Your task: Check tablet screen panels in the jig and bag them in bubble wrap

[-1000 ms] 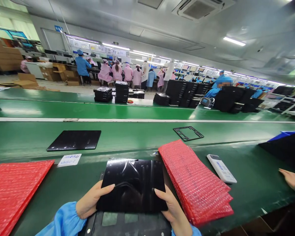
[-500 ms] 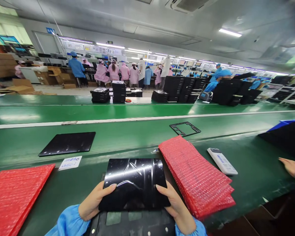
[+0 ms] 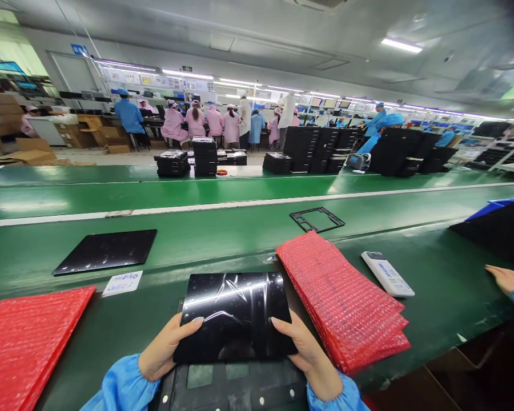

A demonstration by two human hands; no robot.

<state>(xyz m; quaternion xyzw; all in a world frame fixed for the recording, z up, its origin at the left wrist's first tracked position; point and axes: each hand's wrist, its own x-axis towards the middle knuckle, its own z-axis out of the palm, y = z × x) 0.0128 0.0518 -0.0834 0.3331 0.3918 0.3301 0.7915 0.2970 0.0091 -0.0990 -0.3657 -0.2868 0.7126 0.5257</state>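
Observation:
Between both hands is a glossy black screen panel (image 3: 235,319) with wrinkled clear film, tilted up towards me. My left hand (image 3: 165,345) is closed on its left edge, thumb on the front. At the right edge, my right hand (image 3: 310,348) grips it the same way. Beneath it lies a black tray (image 3: 240,391) with cut-outs and small round silvery spots, partly hidden by the panel. Red bubble-wrap bags (image 3: 338,302) are stacked to the right of my right hand. More red bubble wrap (image 3: 34,337) lies at the left, near a handwritten white label (image 3: 122,283).
On the green belt (image 3: 223,245) lie another black panel (image 3: 107,251) and a thin black frame (image 3: 317,219). A white handheld device (image 3: 388,274) sits right of the bags. Another person's hand (image 3: 508,279) rests at the right edge. Stacked black trays (image 3: 302,148) stand beyond.
The black panel and the thin frame on the belt have shifted left relative to the label and bags. My hands keep the same hold on the screen panel, nearly still.

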